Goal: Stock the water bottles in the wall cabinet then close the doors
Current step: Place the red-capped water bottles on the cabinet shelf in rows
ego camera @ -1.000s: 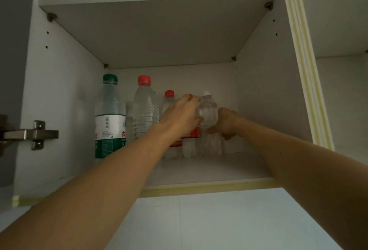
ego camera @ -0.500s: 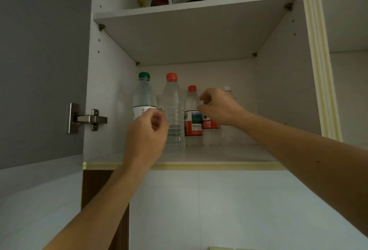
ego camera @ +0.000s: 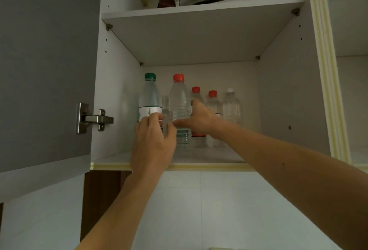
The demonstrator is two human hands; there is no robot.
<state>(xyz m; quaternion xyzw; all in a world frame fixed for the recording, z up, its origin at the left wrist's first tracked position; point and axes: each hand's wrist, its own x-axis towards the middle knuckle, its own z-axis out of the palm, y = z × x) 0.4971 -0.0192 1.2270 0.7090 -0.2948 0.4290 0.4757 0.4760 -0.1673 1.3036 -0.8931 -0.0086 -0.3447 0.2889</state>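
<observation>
**Bottles on lower shelf**

Five clear bottles point(ego camera: 180, 98) upright in a row in cabinet point(ego camera: 286, 94): green cap, three red, one white. Left hand point(ego camera: 152, 142) curled round green-cap bottle point(ego camera: 149, 98). Right hand point(ego camera: 198, 121) relaxed, thumb out, holding nothing. Door point(ego camera: 45, 66) open.

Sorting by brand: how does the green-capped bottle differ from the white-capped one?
The green-capped bottle is taller, far left, with a white label; the left hand grips it. The white-capped bottle is shorter, far right, untouched, with no label visible. Both stand upright, clear plastic.
</observation>
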